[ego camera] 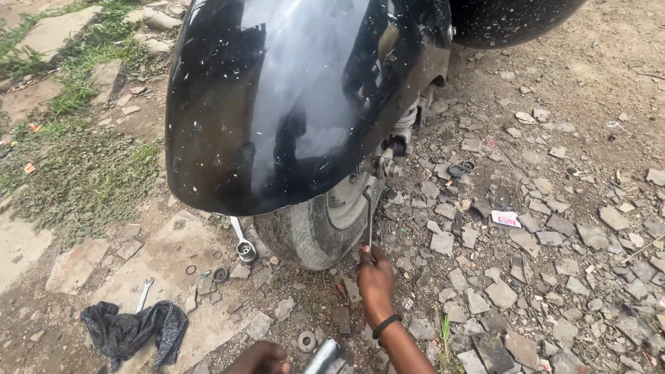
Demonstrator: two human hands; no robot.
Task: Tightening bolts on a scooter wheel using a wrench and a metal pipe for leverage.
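Note:
My right hand (375,280), with a black band on its wrist, grips the lower end of a thin metal wrench (369,220). The wrench rises to the axle fittings (385,165) of a scooter's front wheel (320,225). A glossy black mudguard (291,97) covers most of the wheel. My left hand (259,359) shows only partly at the bottom edge, fingers curled, next to a shiny metal tube (323,356). Whether it holds the tube cannot be seen.
A ring spanner (242,244) leans on the tyre's left side. Washers and rings (220,273) lie on the concrete slab, with a small spanner (145,294) and a dark rag (131,331). A large washer (307,341) lies near my hands. Broken stones cover the ground at right.

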